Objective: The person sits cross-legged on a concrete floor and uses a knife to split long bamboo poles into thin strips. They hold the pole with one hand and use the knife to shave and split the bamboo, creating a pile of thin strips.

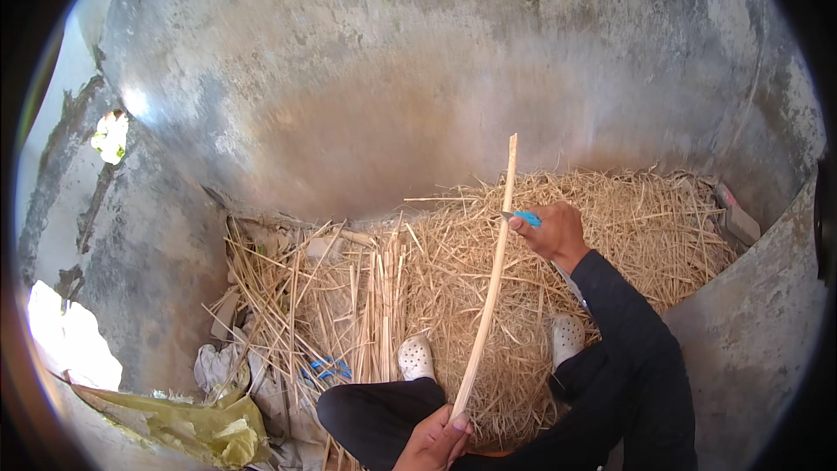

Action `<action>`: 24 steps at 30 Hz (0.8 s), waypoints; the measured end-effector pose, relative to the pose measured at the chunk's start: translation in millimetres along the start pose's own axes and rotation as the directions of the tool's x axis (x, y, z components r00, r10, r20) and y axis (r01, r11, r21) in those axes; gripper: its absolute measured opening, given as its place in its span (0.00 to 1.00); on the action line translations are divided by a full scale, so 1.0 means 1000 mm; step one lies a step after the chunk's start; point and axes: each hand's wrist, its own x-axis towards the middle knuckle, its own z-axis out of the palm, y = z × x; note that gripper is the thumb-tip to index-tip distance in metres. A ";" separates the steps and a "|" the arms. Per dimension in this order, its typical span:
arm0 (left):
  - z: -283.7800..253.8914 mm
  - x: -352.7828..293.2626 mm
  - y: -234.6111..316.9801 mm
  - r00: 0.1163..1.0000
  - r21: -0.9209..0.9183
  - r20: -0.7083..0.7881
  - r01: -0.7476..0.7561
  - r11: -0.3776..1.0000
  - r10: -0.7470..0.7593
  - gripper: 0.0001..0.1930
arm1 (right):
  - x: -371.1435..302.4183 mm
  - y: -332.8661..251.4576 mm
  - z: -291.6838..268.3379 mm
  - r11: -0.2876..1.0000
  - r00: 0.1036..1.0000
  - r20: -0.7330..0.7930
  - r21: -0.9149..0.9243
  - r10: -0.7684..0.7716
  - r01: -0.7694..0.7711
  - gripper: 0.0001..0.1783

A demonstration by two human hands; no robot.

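A long pale strip of split bamboo or wood (491,301) runs upward from my lap, slightly bowed, its far end raised in front of the wall. My left hand (434,439) is closed round its near end at the lower edge. Farther up the strip, my right hand (556,231) grips a small knife with a blue handle (528,219). The knife's short dark blade touches or nearly touches the strip; exact contact is too small to tell. My right fingers partly cover the handle.
Curled shavings (645,235) pile around my feet in pale perforated clogs (416,358). Straight strips (384,296) lie left of them, near tangled sticks, blue cord (327,369) and a yellowish sheet (187,423). A stained grey wall (418,78) rises close in front.
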 end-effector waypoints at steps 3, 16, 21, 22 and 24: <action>0.001 -0.003 0.001 0.999 0.000 -0.043 -0.007 1.000 0.007 0.11 | -0.016 -0.029 -0.005 0.979 0.978 0.058 0.061 -0.200 0.196 0.44; 0.003 -0.027 -0.021 0.998 0.077 0.062 0.021 0.997 -0.026 0.12 | 0.029 0.094 -0.044 0.913 0.930 -0.217 -0.218 0.298 -0.344 0.45; -0.009 -0.029 -0.008 1.000 0.156 -0.007 -0.029 0.987 0.031 0.11 | 0.018 0.099 -0.047 0.851 0.879 -0.255 -0.251 0.402 -0.462 0.43; -0.013 -0.021 -0.006 0.998 0.161 -0.030 -0.050 0.986 0.055 0.12 | 0.013 0.083 -0.054 0.887 0.915 -0.173 -0.236 0.364 -0.397 0.43; -0.021 -0.006 0.002 0.994 0.189 -0.086 -0.053 0.980 0.071 0.12 | 0.002 0.018 -0.040 0.967 0.960 0.135 0.041 0.245 -0.253 0.39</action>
